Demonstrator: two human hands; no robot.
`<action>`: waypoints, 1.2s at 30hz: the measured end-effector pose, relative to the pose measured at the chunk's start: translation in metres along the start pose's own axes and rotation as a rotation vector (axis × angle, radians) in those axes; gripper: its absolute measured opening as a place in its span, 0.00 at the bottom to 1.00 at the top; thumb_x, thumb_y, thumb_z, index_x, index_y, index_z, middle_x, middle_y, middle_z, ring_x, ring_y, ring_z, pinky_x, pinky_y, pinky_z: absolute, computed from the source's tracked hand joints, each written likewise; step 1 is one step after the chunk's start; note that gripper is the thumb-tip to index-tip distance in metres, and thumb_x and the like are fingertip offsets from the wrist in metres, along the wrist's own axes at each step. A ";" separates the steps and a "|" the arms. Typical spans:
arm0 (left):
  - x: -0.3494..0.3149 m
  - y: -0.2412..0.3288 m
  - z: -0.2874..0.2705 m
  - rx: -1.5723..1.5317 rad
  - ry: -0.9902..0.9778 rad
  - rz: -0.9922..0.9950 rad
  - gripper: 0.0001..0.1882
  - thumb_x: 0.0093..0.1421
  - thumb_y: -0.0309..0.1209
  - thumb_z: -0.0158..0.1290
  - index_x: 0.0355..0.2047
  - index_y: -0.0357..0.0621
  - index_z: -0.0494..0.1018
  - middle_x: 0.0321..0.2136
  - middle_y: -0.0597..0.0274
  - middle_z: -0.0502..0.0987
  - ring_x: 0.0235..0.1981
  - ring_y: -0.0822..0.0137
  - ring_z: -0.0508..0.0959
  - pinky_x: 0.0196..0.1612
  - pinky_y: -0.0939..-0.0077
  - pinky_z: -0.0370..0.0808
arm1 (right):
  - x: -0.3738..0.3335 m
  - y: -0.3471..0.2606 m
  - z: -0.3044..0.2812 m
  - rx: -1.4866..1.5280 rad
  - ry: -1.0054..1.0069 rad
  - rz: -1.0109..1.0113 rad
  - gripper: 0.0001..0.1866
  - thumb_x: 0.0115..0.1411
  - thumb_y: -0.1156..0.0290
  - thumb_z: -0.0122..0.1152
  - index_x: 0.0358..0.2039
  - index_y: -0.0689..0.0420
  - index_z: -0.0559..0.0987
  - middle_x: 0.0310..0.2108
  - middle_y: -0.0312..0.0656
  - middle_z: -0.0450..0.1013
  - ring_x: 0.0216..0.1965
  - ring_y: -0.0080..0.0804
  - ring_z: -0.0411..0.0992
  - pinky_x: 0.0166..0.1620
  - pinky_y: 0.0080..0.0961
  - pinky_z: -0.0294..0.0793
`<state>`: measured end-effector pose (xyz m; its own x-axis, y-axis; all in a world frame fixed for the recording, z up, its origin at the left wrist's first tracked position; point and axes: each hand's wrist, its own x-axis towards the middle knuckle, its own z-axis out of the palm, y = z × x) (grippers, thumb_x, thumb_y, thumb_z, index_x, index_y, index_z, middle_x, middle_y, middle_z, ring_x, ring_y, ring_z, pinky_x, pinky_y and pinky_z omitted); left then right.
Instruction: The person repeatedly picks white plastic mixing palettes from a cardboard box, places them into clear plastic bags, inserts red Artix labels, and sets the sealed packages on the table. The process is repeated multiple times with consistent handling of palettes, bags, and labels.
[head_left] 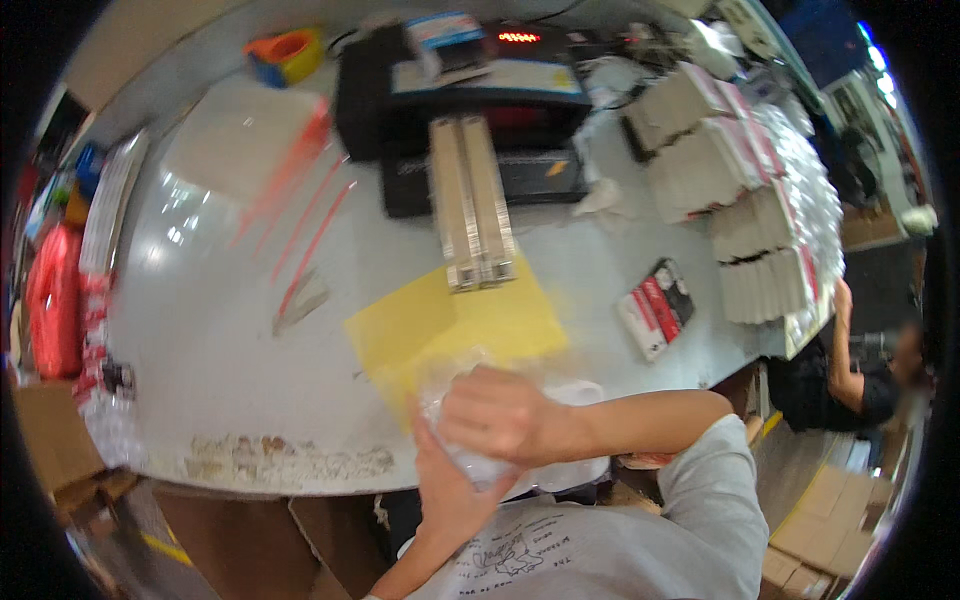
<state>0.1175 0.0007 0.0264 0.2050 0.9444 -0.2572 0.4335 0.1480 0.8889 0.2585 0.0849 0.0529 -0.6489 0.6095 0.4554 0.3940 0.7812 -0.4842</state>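
Clear plastic wrap (478, 466), at worktop (230, 360) edge: gripped by fisted right hand (497, 413), forearm crosswise, and left hand (455, 502), V-spread below.

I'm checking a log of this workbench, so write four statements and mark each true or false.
1. The left hand and the right hand are both at the clear plastic. True.
2. The yellow sheet lies right of the stacked packages. False: it lies left of them.
3. The black machine stands toward the far side of the table. True.
4. The right hand holds the red, black and white box. False: the box lies on the table, untouched.
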 end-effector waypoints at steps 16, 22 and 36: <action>0.028 0.011 -0.058 -0.049 0.184 0.043 0.35 0.47 0.33 0.63 0.55 0.39 0.63 0.56 0.50 0.64 0.54 0.56 0.67 0.49 0.65 0.68 | -0.102 0.228 -0.050 -0.496 0.400 0.885 0.19 0.53 0.71 0.57 0.47 0.58 0.75 0.46 0.52 0.72 0.49 0.48 0.70 0.48 0.37 0.70; 0.035 0.010 -0.052 0.123 0.265 0.241 0.21 0.52 0.29 0.59 0.46 0.39 0.69 0.44 0.53 0.70 0.43 0.60 0.72 0.39 0.71 0.70 | -0.094 0.229 -0.061 -0.473 0.330 0.911 0.17 0.55 0.74 0.52 0.46 0.53 0.77 0.44 0.50 0.73 0.41 0.45 0.75 0.43 0.36 0.73; 0.047 0.007 -0.027 0.100 0.350 0.093 0.09 0.51 0.28 0.59 0.30 0.41 0.70 0.30 0.63 0.65 0.29 0.69 0.64 0.31 0.78 0.62 | -0.175 0.067 -0.125 -0.315 0.594 1.263 0.11 0.44 0.69 0.71 0.26 0.62 0.82 0.22 0.40 0.78 0.27 0.30 0.76 0.36 0.24 0.74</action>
<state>0.1069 0.0540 0.0307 -0.0575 0.9982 -0.0161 0.5143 0.0435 0.8565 0.4794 0.0479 0.0339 0.5716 0.8102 0.1294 0.6685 -0.3685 -0.6460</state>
